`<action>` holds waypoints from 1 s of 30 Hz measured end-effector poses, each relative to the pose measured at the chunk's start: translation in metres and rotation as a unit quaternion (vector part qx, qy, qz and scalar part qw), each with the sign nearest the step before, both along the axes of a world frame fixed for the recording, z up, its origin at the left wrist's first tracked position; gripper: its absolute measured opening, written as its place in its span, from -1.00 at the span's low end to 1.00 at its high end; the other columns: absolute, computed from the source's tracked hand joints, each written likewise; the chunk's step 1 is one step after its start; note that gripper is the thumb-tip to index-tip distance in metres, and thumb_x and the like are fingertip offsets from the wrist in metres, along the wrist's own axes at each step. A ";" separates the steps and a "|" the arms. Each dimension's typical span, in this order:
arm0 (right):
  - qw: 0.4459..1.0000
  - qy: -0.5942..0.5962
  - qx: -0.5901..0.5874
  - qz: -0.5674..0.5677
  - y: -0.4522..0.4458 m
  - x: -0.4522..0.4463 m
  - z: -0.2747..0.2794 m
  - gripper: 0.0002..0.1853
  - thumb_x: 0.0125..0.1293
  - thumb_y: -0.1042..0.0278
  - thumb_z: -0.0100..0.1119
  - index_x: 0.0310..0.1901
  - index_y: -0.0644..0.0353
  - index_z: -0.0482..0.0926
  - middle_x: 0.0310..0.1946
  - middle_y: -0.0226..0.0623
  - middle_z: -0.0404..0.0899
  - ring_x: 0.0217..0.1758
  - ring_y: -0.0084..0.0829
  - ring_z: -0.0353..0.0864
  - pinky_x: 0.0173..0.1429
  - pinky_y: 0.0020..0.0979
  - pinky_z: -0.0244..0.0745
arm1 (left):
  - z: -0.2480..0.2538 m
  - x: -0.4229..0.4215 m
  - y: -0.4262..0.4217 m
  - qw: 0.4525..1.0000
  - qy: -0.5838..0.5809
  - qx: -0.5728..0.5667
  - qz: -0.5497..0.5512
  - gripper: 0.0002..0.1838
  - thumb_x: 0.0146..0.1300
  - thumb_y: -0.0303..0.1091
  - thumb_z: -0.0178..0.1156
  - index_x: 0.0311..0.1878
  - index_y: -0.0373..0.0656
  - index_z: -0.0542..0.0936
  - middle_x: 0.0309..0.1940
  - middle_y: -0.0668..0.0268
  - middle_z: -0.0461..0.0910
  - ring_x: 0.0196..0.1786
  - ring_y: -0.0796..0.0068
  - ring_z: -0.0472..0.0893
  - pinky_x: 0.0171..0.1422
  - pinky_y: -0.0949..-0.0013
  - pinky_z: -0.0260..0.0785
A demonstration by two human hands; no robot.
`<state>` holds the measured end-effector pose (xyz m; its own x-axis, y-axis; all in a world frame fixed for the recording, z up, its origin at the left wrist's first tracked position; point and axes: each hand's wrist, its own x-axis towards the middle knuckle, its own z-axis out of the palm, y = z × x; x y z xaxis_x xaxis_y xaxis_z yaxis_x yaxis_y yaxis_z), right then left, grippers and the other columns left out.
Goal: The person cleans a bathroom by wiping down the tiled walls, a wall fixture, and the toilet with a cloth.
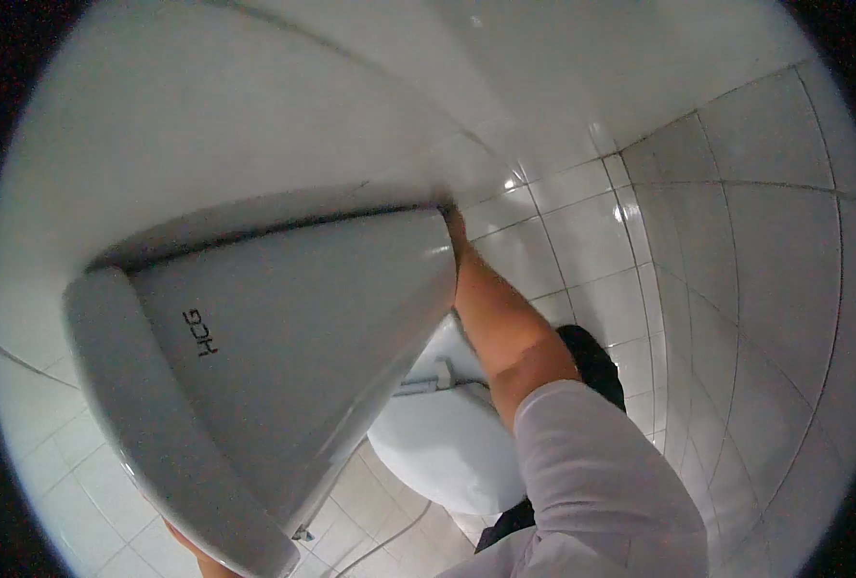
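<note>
A white toilet tank [302,308] marked HCG fills the middle and left of the head view, tilted, with its lid [158,414] toward the left. My right hand [454,222] grips the tank's far end; its fingers are mostly hidden behind the edge. Only a strip of my left hand [197,554] shows at the bottom left, against the underside of the lid, with its fingers out of sight. Below the tank is a white toilet bowl [447,448] with its cover down. A small metal fitting [302,534] shows at the tank's lower corner.
Glossy white tiled wall [736,241] rises at the right, and a pale wall [283,106] stands behind the tank. Dark shoes or trouser legs [593,366] show beside the bowl. A thin hose [384,539] lies across the tiled floor [91,482].
</note>
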<state>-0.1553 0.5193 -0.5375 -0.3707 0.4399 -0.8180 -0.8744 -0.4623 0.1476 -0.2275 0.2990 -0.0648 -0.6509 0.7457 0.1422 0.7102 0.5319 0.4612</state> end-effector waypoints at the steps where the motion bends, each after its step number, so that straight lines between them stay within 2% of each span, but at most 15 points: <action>1: 1.000 -0.006 0.006 -0.009 0.008 0.007 0.005 -0.59 0.27 0.04 -0.23 -0.04 0.11 0.44 -0.10 -0.28 0.47 -0.06 -0.24 0.44 0.08 -0.09 0.34 | 0.003 0.003 0.007 0.997 0.061 -0.023 -0.051 -0.37 0.34 0.03 -0.34 0.36 -0.14 -0.07 0.33 0.16 -0.06 0.34 0.23 0.06 0.37 0.17 -0.07; 3: 0.997 -0.041 0.052 -0.048 0.044 0.047 0.015 -0.61 0.26 0.07 -0.22 -0.04 0.11 0.45 -0.08 -0.29 0.47 -0.05 -0.24 0.43 0.09 -0.09 0.33 | 0.009 0.012 0.018 0.987 0.109 -0.121 -0.005 -0.37 0.34 0.03 -0.35 0.36 -0.13 -0.07 0.37 0.20 -0.12 0.38 0.26 -0.01 0.40 0.18 -0.17; 5: 0.979 -0.119 0.144 -0.086 0.097 0.122 0.040 -0.63 0.26 0.10 -0.21 -0.05 0.11 0.45 -0.07 -0.30 0.47 -0.04 -0.25 0.43 0.09 -0.09 0.32 | 0.008 0.010 0.022 0.993 -0.011 0.058 0.106 -0.36 0.33 0.06 -0.35 0.36 -0.11 -0.07 0.39 0.26 -0.16 0.41 0.29 -0.10 0.42 0.18 -0.25; 7: 0.949 -0.207 0.215 -0.100 0.144 0.198 0.098 -0.61 0.25 0.07 -0.20 -0.05 0.15 0.43 -0.04 -0.28 0.44 0.00 -0.25 0.39 0.13 -0.10 0.27 | 0.010 0.000 0.018 0.996 0.033 0.042 0.078 -0.35 0.32 0.12 -0.33 0.37 -0.04 -0.05 0.40 0.31 -0.16 0.43 0.34 -0.18 0.43 0.11 -0.37; 10: 0.908 -0.346 0.162 -0.170 0.150 0.233 0.258 -0.65 0.27 0.14 -0.17 -0.04 0.18 0.41 -0.04 -0.29 0.44 0.00 -0.26 0.39 0.12 -0.13 0.28 | 0.017 0.001 0.018 0.997 0.056 0.009 0.042 -0.36 0.32 0.08 -0.32 0.36 -0.07 -0.02 0.39 0.26 -0.14 0.43 0.26 -0.18 0.42 0.11 -0.32; 12: 0.825 -0.439 0.308 -0.178 0.120 0.247 0.348 -0.67 0.29 0.18 -0.12 0.02 0.15 0.32 -0.08 -0.33 0.44 -0.06 -0.31 0.45 0.02 -0.28 0.37 | 0.019 -0.009 0.014 0.996 0.081 0.013 0.019 -0.40 0.33 0.06 -0.34 0.35 -0.04 0.03 0.38 0.23 -0.11 0.43 0.22 -0.16 0.42 0.07 -0.33; 15: 0.738 -0.415 0.455 -0.275 0.065 0.286 0.481 -0.66 0.28 0.15 -0.03 0.00 0.14 0.33 -0.12 -0.32 0.46 -0.08 -0.36 0.47 0.01 -0.33 0.41 | 0.027 -0.004 0.015 0.990 0.139 -0.020 0.028 -0.46 0.34 0.03 -0.36 0.32 0.03 0.11 0.37 0.19 -0.07 0.42 0.17 -0.12 0.40 -0.04 -0.33; 18: 0.580 -0.478 0.558 -0.352 -0.026 0.348 0.626 -0.58 0.31 0.02 -0.11 0.06 0.13 0.31 -0.02 -0.29 0.42 0.02 -0.32 0.42 0.15 -0.22 0.31 | 0.024 0.000 0.010 0.988 0.148 -0.031 0.043 -0.48 0.33 0.02 -0.31 0.31 0.08 0.15 0.36 0.19 -0.05 0.41 0.16 -0.08 0.36 -0.16 -0.34; 20: 0.414 -0.524 0.643 -0.375 -0.091 0.382 0.734 -0.55 0.34 -0.02 -0.18 0.10 0.14 0.27 0.00 -0.27 0.42 0.03 -0.30 0.41 0.16 -0.20 0.28 | 0.024 0.002 0.008 0.991 0.123 0.006 0.049 -0.48 0.28 0.02 -0.16 0.27 0.07 0.20 0.34 0.20 0.01 0.39 0.15 -0.03 0.31 -0.27 -0.35; 22: 0.162 -0.724 0.501 -0.447 -0.141 0.440 0.823 -0.53 0.34 -0.01 -0.20 0.08 0.20 0.36 0.03 -0.22 0.42 0.04 -0.24 0.40 0.17 -0.21 0.26 | 0.022 0.001 -0.001 0.992 0.094 0.084 0.021 -0.47 0.26 0.00 -0.10 0.27 0.05 0.21 0.33 0.19 0.02 0.39 0.14 -0.02 0.30 -0.28 -0.36; 23: -0.109 -0.838 0.336 -0.416 -0.169 0.484 0.874 -0.52 0.33 -0.01 -0.18 0.04 0.24 0.41 0.03 -0.16 0.41 0.03 -0.23 0.40 0.17 -0.24 0.25 | 0.027 0.006 -0.009 0.987 0.084 0.137 0.015 -0.46 0.24 -0.02 -0.04 0.26 0.04 0.21 0.32 0.18 0.03 0.38 0.14 -0.02 0.30 -0.30 -0.37; 26: -0.386 -0.878 0.087 -0.268 -0.227 0.549 1.015 -0.55 0.27 -0.10 -0.15 -0.01 0.01 0.53 0.04 -0.15 0.44 0.10 -0.24 0.40 0.21 -0.22 0.21 | 0.058 0.056 -0.033 0.969 0.062 0.231 -0.067 -0.47 0.20 -0.10 0.04 0.20 -0.09 0.27 0.30 0.11 0.05 0.36 0.08 0.02 0.34 -0.11 -0.21; 28: -0.331 -0.859 -0.382 -0.077 -0.210 0.579 1.078 -0.43 0.24 -0.34 -0.44 0.24 -0.40 0.20 0.23 -0.31 0.24 0.29 -0.19 0.19 0.25 0.10 0.05 | 0.069 0.098 -0.039 0.944 0.019 0.284 -0.168 -0.49 0.19 -0.14 0.06 0.17 -0.16 0.31 0.29 0.07 0.05 0.34 0.05 0.04 0.35 0.04 -0.11; 29: -0.392 -0.813 -0.420 -0.095 -0.207 0.569 1.079 -0.44 0.23 -0.36 -0.49 0.27 -0.53 0.05 0.28 -0.30 0.16 0.33 -0.15 0.10 0.22 0.24 -0.01 | 0.076 0.120 -0.039 0.933 0.000 0.286 -0.217 -0.50 0.19 -0.17 0.07 0.15 -0.19 0.32 0.29 0.06 0.06 0.33 0.04 0.06 0.35 0.11 -0.07; 30: -0.401 -0.875 -0.240 -0.123 -0.203 0.567 1.081 -0.46 0.26 -0.23 -0.35 0.23 -0.27 0.24 0.22 -0.21 0.24 0.27 -0.15 0.20 0.21 0.14 0.07 | 0.089 0.145 -0.040 0.922 -0.018 0.288 -0.259 -0.51 0.18 -0.20 0.09 0.15 -0.19 0.32 0.29 0.05 0.06 0.33 0.03 0.07 0.35 0.10 -0.07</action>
<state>0.4115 0.3167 0.5433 -0.2723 0.1642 0.9481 0.4557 -0.8458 0.2774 -0.0827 0.2587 0.0238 -0.2405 0.7652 0.5971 0.7786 -0.2152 0.5894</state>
